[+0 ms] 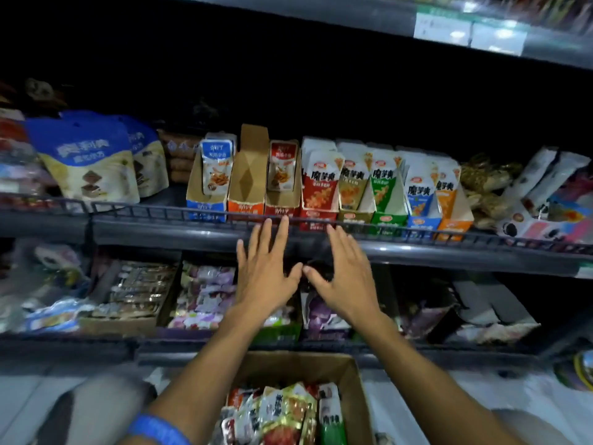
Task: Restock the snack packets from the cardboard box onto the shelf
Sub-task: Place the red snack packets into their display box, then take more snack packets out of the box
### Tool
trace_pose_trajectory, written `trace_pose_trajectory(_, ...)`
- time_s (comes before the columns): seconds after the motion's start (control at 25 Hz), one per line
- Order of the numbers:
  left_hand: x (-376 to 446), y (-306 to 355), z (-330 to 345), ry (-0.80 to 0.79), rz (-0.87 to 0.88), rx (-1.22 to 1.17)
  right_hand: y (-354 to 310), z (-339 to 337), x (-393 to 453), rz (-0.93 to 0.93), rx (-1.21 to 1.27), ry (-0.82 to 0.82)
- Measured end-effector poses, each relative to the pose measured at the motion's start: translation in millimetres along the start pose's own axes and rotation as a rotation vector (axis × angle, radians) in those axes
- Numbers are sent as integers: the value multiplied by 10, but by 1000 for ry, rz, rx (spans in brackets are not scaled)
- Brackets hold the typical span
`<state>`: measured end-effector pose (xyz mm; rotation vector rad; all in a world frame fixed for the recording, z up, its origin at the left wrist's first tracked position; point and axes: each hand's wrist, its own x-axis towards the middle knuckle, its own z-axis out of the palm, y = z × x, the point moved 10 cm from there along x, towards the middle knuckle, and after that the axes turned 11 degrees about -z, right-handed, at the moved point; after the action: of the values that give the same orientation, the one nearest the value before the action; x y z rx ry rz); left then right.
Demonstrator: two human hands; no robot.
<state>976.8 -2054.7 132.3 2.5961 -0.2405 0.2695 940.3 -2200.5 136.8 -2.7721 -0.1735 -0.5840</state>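
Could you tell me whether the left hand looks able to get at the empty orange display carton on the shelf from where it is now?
Probably yes. The left hand is open and holds nothing, its fingertips at the wire rail just below the orange display carton. Only that low rail lies between; the carton's open front faces the person.

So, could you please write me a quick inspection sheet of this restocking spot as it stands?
Surface: shelf with a wire front rail, stocked with display trays.
Job's things: cardboard box below, open, holding snack packets; orange display tray empty.
Clutter: blue pouches at left; lower shelf crowded with mixed packs.
Grips: left hand and right hand open, holding nothing, at the shelf edge.
Cables: nothing seen.
Surroundings: dim aisle; price labels above.
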Motion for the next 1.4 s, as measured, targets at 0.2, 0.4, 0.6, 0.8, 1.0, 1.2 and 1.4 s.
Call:
trace_pose_trajectory(0.2,-569,-689,539,-146,-111,44,297,977,-1052,237,122,-222)
trace_pose_trajectory(0.4,-1225,-1664,1416,-487,-325,62,622,2037,-2238,437,118,-566)
trace_pose_trajectory(0.6,-1914,-2216,2431,-808,-389,128,675,2857,-2726,423,350,-976)
trace_pose_trajectory(0.8,-2139,-2386,3223,-931,-507,120,854,3420,-2348,277,154,-895)
trace_pose_trajectory(1.0,-2003,-2632,3495,-810,-553,144,821,4050,-2010,56,-13,-944)
trace_pose_trajectory(1.2,-2045,-2713,3740,-888,-602,70,930,4163,-2052,93,-2,-913)
trace_pose_trajectory(1.4,-1758,-2579,3483,-600,-565,47,979,4104,-2192,211,94,-947)
